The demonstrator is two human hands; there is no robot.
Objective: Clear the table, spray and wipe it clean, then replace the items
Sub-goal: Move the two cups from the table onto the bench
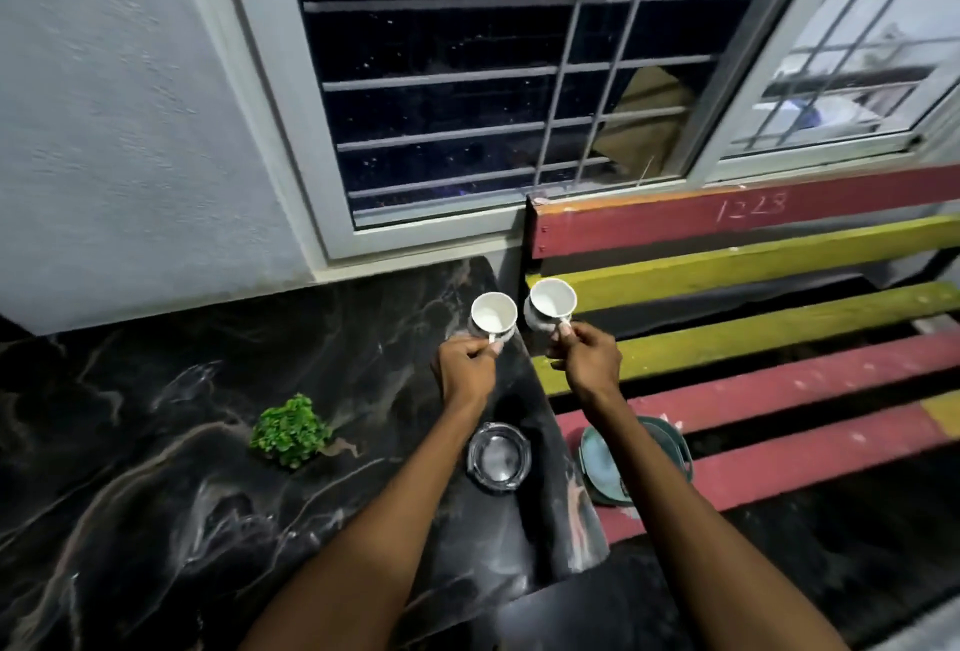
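From the head camera, my left hand point(465, 364) pinches one white cup's point(493, 315) handle over the black table point(156, 442) edge. My right hand point(589, 357) pinches the other cup point(550, 305), already above the bench point(779, 318) on my right.

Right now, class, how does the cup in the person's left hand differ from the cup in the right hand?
The left cup is over the dark marble table; the right cup is over the painted slat bench. The left cup appears lower and nearer the table surface than the right cup, which tilts more. Both are white, look empty, and are pinched by the handle, by the left hand and the right hand.
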